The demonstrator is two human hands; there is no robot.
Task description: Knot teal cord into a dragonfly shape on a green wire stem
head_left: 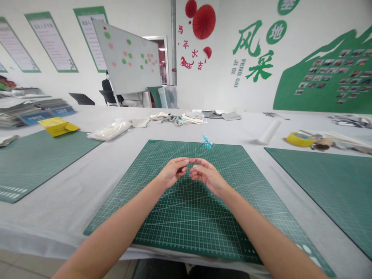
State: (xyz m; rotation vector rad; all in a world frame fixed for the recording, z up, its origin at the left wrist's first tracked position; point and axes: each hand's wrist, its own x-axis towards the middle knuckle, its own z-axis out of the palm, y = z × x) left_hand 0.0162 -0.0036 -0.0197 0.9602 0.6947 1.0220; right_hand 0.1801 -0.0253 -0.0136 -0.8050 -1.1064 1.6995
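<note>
My left hand (173, 172) is closed in a pinch above the green cutting mat (162, 217). Between its thumb and forefinger is the lower end of a thin dark stem (198, 148). The stem slants up and away to the right, topped by a light-blue ornament (207, 142) of looped shapes, like a flower or butterfly; its exact kind is too small to tell. My right hand (209, 177) faces it with fingers curved and the thumb apart from the forefinger. That forefinger's tip reaches the stem's lower end, beside my left fingertips.
Cutting mats also lie left (52, 162) and right (328, 186). Beyond are a yellow box (58, 126), a clear plastic packet (112, 130), fabric pieces (190, 117), a white roll (269, 132) and yellow tape (300, 139). Stacked papers (17, 110) stand far left.
</note>
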